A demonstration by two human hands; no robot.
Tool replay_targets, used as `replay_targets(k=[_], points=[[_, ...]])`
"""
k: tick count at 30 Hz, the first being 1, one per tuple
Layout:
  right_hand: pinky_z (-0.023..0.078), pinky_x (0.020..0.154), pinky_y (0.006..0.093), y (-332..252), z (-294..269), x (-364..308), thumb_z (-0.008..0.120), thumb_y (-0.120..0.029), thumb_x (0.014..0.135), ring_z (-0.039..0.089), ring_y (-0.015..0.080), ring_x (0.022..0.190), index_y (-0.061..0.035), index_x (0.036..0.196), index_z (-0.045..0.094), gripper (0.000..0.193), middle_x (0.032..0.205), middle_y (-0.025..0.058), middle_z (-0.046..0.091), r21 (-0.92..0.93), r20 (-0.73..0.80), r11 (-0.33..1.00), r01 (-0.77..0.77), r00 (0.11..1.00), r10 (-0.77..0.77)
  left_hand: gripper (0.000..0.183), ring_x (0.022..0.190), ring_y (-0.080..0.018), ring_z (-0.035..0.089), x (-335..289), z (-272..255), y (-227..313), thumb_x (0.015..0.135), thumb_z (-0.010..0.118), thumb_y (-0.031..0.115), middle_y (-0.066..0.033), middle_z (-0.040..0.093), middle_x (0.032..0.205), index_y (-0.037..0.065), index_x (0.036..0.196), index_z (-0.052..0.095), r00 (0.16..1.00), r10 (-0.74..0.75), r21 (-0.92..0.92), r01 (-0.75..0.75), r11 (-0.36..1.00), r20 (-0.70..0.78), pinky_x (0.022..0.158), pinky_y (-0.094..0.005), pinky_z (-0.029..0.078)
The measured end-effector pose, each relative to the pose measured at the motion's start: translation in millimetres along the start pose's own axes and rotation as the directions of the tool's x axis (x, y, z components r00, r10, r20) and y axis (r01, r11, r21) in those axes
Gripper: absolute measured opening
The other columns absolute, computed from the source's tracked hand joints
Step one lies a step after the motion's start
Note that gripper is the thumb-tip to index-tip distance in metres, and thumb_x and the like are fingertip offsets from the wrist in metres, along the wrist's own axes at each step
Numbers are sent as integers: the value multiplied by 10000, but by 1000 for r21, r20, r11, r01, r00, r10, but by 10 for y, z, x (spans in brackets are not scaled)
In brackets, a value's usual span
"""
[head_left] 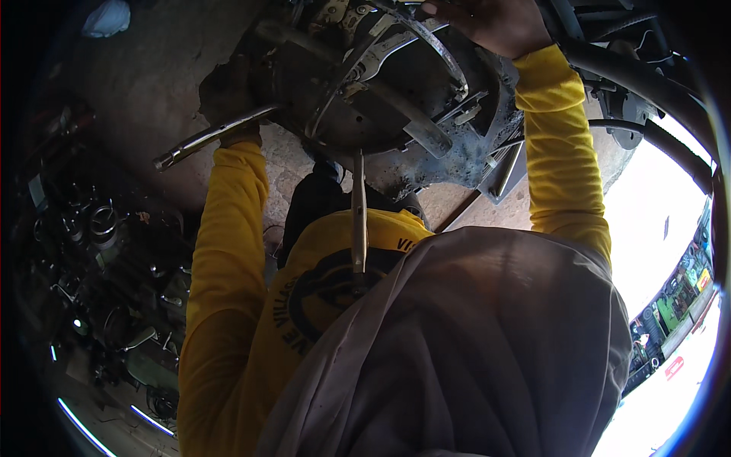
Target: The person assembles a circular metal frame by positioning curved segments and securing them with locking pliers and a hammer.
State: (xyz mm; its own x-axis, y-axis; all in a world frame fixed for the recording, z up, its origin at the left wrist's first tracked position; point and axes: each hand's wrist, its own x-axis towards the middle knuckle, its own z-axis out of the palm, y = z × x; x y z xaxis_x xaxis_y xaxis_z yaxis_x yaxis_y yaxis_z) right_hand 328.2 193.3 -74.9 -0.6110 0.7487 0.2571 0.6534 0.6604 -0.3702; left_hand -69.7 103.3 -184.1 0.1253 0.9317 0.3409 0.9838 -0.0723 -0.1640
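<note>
In front of me is a dark, greasy metal assembly [362, 122] with a round, pan-like plate, curved rods and a pale lever-like arm [381, 57]. My right hand [495, 27] reaches over its far right side. The picture's upper edge cuts that hand off, so its grip is hidden. My left hand [228, 87] is in deep shadow at the assembly's left side, its fingers hard to make out. A shiny metal bar [213, 137] crosses in front of my left wrist; I cannot tell whether the hand touches it. A flat metal bar [359, 213] sticks out toward my body.
Many loose metal parts [106, 228] lie in the dark on the left. Thick dark tubes [640, 76] run along the far right. A whitish bundle [106, 18] lies on the floor at the far left. Bright light comes in from the right.
</note>
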Motion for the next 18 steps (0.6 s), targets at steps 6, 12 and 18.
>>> replay_targets(k=[6,12,18], points=[[476,583,428,5,213,69,699,-348,888,635,327,695,-106,840,740,250,808,73,701,-4,-256,969,246,937,-239,155,729,-312,623,-15,-8,5,798,696,163,-146,606,759,65,896,625,1000,-25,-11,25,1000,14,668,-445,499],[516,567,375,-153,180,-541,695,-384,894,652,260,637,-128,801,746,277,732,64,689,-59,5,998,22,1000,-22,145,719,-307,626,-15,-47,30,796,700,172,-145,612,761,65,861,626,999,-15,42,13,999,31,654,-442,500],[491,558,401,-356,145,-668,677,-324,922,637,291,620,-114,832,740,237,722,107,669,-49,-19,986,-158,987,157,166,716,-305,634,-14,10,-36,796,711,200,-148,624,765,61,827,626,994,103,159,-96,983,-37,636,-434,503]])
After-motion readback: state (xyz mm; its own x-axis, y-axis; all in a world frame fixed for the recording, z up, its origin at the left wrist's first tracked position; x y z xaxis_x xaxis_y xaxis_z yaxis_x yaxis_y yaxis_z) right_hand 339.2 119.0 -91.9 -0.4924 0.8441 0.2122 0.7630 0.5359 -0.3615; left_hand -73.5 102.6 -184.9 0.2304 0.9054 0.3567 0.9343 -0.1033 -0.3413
